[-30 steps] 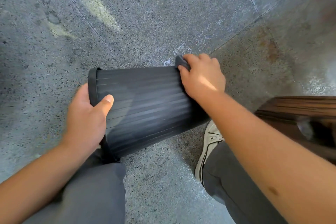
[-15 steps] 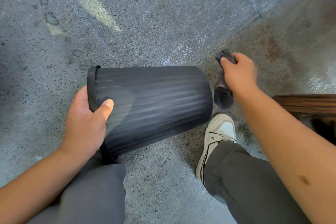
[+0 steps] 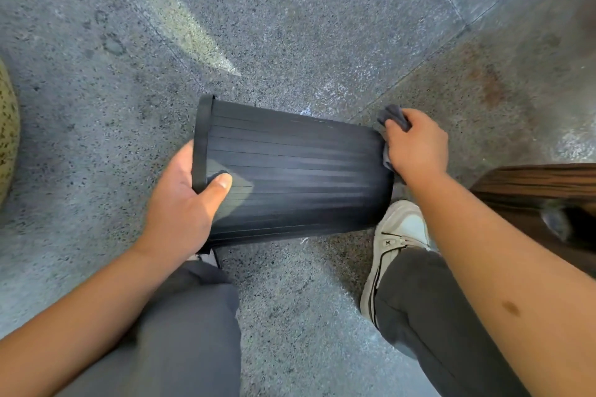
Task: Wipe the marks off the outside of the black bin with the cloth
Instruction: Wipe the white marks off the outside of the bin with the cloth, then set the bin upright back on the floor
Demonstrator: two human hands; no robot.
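Note:
The black ribbed bin (image 3: 290, 171) lies on its side above the floor, rim to the left, base to the right. My left hand (image 3: 183, 203) grips its rim, thumb pressed on the outer wall. My right hand (image 3: 416, 145) is closed on a dark grey cloth (image 3: 393, 116) and holds it against the bin's base end at the right. Most of the cloth is hidden under my fingers. A few faint light marks show along the bin's upper edge.
Speckled grey concrete floor (image 3: 290, 26) lies all around. My legs in grey trousers and a white shoe (image 3: 396, 235) are below the bin. A dark wooden piece (image 3: 541, 184) sits at the right edge, and a mottled yellowish object (image 3: 8, 126) at the left edge.
My right hand lifted the cloth off the bin and away to the right, then came back against the bin's base end. The bin tilted slightly; my left hand kept its grip.

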